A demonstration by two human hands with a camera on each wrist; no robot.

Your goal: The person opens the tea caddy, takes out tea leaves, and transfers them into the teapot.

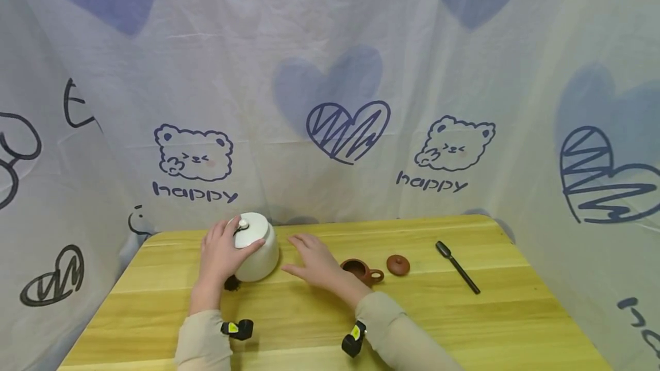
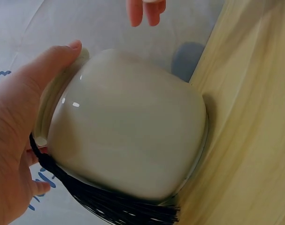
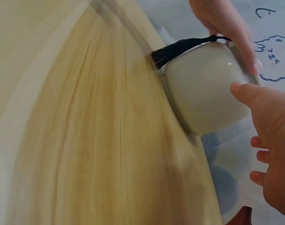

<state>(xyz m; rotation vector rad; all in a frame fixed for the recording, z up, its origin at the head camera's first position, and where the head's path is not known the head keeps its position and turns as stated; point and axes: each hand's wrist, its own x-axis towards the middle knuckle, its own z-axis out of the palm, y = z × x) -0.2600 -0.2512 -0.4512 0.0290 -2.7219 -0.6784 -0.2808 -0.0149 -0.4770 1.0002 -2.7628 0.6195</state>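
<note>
Head view: grasping the white jar (image 1: 260, 259) around its top with the left grip (image 1: 220, 251); holding the right grip (image 1: 314, 262) released, with loosely spread fingers, just beside the jar but not touching. Apparently steadying it on the desk (image 1: 289, 325); next, probably needing right-side contact too. Note, farther right, brown pot (image 1: 365, 273), brown lid (image 1: 398, 265), black tool (image 1: 459, 268).
</note>
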